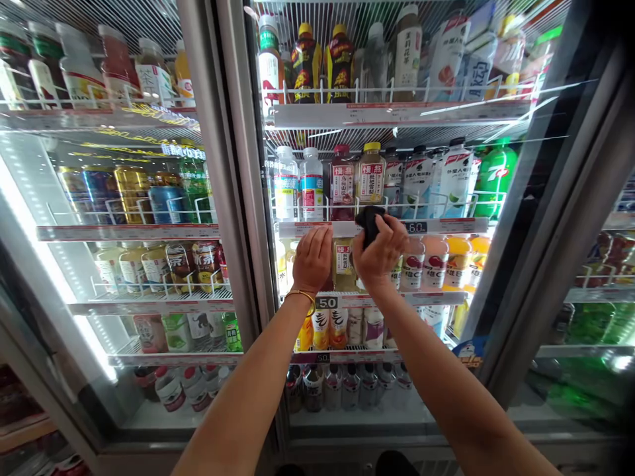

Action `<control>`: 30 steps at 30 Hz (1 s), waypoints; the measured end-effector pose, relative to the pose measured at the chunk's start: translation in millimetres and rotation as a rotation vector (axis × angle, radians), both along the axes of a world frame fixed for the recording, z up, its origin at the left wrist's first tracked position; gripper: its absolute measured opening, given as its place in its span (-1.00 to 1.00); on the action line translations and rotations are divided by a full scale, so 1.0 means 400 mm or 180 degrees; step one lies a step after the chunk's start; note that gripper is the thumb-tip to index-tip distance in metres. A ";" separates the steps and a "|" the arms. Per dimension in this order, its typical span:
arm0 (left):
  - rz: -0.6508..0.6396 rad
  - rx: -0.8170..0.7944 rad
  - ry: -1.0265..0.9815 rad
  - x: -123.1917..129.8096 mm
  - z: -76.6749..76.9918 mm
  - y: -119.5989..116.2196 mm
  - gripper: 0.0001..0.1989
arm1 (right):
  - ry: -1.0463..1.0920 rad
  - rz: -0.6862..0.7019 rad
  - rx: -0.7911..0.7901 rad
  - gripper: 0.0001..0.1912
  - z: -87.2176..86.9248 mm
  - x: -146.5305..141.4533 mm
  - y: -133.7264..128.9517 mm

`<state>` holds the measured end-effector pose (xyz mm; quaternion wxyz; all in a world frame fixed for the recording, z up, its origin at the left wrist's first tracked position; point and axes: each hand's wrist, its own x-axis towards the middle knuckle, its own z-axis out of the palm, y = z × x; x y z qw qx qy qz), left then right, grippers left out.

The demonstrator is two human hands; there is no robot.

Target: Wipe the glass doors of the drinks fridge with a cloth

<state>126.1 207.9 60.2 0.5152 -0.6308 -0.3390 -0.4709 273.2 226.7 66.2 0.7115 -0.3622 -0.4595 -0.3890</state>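
Black object [370, 225] — gripped in right hand [381, 251], left hand [313, 259] open near it

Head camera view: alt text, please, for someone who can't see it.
Right hand holds a black object before lit shelves of bottled drinks; left hand, gold bracelet at its wrist, is raised nearby.

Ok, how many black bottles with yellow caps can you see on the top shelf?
2. The left black bottle stands to the right of a green-capped bottle; the right black bottle is beside it. More may be hidden behind them.
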 end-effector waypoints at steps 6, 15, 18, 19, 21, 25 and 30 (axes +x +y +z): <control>-0.0129 -0.0233 -0.0028 -0.004 0.004 -0.004 -0.61 | -0.1151 -0.0005 -0.0080 -0.61 -0.054 -0.009 -0.018; -0.0144 -0.0057 0.0002 0.000 0.001 -0.001 -0.59 | -0.1018 0.0037 -0.0071 -0.57 -0.041 0.149 0.003; -0.0038 0.0075 0.0022 -0.001 -0.001 0.001 -0.59 | -0.0043 0.0089 -0.0079 -0.58 -0.003 0.081 0.010; -0.0009 0.0110 0.0026 -0.001 -0.001 0.001 -0.60 | 0.0016 0.0083 -0.0075 -0.58 0.002 0.051 0.009; 0.0012 0.0137 0.0014 -0.001 0.000 0.000 -0.60 | -0.0180 0.0045 -0.0056 -0.58 0.000 -0.006 0.001; -0.0064 0.0061 -0.0007 -0.005 0.003 -0.003 -0.62 | -0.0914 0.0017 0.0076 -0.59 -0.046 -0.042 -0.021; -0.0191 -0.0239 -0.0028 -0.007 0.004 -0.006 -0.60 | -0.2344 0.0087 0.0151 -0.59 -0.087 0.082 -0.022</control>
